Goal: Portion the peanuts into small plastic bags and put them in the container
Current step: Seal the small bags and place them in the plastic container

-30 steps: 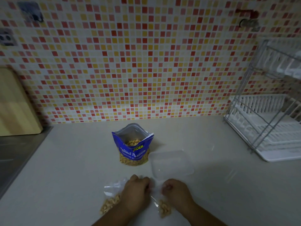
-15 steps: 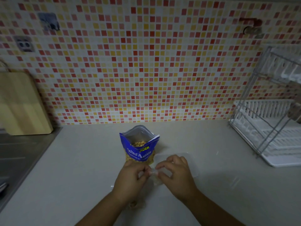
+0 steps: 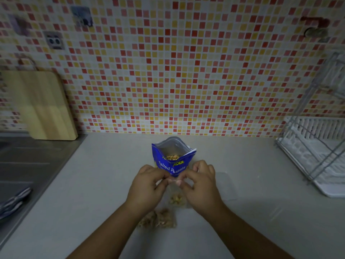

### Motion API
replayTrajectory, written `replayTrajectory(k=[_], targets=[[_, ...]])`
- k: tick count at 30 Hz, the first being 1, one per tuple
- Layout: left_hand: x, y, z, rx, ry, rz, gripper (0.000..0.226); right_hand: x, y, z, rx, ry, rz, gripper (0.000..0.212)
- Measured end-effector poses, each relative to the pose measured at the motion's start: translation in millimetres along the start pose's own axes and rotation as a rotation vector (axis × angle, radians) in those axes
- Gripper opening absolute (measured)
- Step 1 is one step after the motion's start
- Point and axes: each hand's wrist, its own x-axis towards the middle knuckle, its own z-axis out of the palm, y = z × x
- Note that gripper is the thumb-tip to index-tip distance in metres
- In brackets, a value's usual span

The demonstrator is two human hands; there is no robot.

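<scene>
Raised higher, left hand (image 3: pixel 147 186) and right hand (image 3: pixel 201 184) pinch the top of the small bag (image 3: pixel 175 198).

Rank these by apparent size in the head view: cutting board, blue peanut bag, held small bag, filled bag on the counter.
1. cutting board
2. blue peanut bag
3. held small bag and filled bag on the counter: alike, not ranked.

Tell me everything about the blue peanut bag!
The blue peanut bag is a stand-up pouch with yellow and white lettering reading "Salted Peanuts". Its top is open, silvery inside, with peanuts showing. It stands upright on the counter. The left hand and right hand, pinching a small clear bag, hide its base.
</scene>
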Motion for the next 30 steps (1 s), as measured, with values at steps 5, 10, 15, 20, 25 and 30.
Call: replayTrajectory(k=[5,10,15,20,25,30], targets=[[-3.2,-11.4,-9.6,0.035,0.035,-0.029,0.022,3.1,-1.4,3.4,0.057,-0.095,0.099,0.003],[-9.1,-17.5,-13.2,-0.029,-0.030,-0.179,0.018,0.3,1.6,14.5,0.108,-0.157,0.174,0.003],[-18.1,-28.2,-14.7,-0.301,-0.192,-0.473,0.021,-0.9,5.3,25.6,0.302,-0.415,0.344,0.028],[-24.2,-53.0,-2.0,-0.129,-0.366,-0.606,0.018,1.8,9.2,56.2,0.233,-0.560,0.454,0.030],[-21.6,-75.0,17.1,0.028,-0.420,-0.595,0.024,5.3,15.0,82.0,0.048,-0.565,0.425,0.020],[-23.4,-84.4,28.6,0.105,-0.442,-0.568,0.022,4.7,23.4,89.2,-0.105,-0.542,0.308,0.020]])
